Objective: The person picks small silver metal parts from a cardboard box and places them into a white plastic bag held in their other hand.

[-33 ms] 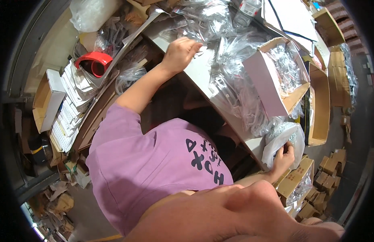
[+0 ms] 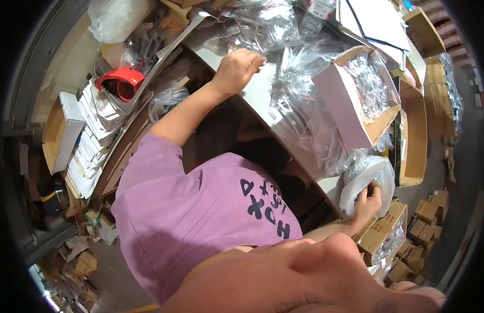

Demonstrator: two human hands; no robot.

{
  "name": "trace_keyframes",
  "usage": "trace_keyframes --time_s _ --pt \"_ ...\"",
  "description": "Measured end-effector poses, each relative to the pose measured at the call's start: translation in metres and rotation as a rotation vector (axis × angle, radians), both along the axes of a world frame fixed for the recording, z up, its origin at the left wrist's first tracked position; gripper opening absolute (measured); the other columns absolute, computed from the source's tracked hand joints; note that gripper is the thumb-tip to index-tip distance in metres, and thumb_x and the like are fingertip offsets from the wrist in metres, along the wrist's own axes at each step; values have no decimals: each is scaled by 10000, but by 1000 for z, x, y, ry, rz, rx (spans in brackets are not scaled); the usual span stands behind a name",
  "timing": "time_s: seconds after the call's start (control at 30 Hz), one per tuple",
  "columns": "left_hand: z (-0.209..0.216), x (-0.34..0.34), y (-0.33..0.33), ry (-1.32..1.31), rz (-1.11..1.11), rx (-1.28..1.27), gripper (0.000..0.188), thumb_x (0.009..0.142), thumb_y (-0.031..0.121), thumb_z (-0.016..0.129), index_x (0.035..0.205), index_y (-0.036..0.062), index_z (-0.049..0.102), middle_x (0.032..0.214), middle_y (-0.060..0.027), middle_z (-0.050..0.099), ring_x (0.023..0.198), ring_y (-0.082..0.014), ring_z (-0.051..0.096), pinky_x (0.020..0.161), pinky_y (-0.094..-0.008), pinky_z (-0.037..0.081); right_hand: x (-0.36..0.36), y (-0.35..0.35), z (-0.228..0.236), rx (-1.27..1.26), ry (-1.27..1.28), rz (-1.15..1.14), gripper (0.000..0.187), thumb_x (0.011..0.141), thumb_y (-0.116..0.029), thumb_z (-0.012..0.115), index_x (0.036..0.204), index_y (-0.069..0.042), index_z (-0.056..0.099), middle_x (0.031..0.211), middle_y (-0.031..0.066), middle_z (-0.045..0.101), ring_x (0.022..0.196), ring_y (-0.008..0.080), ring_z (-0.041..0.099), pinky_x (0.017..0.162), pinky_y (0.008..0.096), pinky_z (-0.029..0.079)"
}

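The left hand (image 2: pixel 239 72) shifts slightly, fingers curled over the table (image 2: pixel 258 99), any hold unclear; the right hand (image 2: pixel 368 202) stays bent at the plastic bag (image 2: pixel 352 196), grip uncertain: handling barely advances.

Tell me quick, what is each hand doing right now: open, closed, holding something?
Left hand: fingers curled closed; whether it holds anything cannot be told.
Right hand: fingers at the white plastic bag; open or closed cannot be told.

A white tabletop (image 2: pixel 256 100) bears heaped clear plastic bags (image 2: pixel 304 112); a translucent white bag (image 2: pixel 351 197) rests near its right-hand end.
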State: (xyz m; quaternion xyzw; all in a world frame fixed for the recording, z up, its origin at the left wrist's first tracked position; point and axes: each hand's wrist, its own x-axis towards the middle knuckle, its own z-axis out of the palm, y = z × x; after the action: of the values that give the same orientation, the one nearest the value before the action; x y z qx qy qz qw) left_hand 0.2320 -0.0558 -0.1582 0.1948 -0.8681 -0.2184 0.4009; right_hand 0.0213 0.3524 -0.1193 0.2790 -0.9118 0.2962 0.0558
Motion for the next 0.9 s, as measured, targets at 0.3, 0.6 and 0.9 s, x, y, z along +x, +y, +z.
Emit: trace_keyframes --time_s 0.3,0.6,0.9 --pt "41 -42 107 153 -705 17 246 601 83 836 667 52 601 599 -64 559 587 -214 578 518 -309 464 -3 -16 7 -70 -36 -35 207 749 -57 596 931 34 635 810 212 647 725 317 643 694 361 494" --pt "155 -102 81 18 -871 -286 154 880 21 529 1002 -6 618 796 -95 666 735 -231 644 662 -314 496 6 -6 9 -140 -59 -32 194 754 -48 606 925 38 637 806 204 653 722 296 649 690 348 496" --pt "164 -168 44 -763 -1024 -436 386 745 141 692 1090 6 582 945 -129 645 842 -262 627 727 -342 496 4 -5 7 -194 -55 13 181 752 -59 609 906 32 641 805 207 651 733 319 641 693 360 491"
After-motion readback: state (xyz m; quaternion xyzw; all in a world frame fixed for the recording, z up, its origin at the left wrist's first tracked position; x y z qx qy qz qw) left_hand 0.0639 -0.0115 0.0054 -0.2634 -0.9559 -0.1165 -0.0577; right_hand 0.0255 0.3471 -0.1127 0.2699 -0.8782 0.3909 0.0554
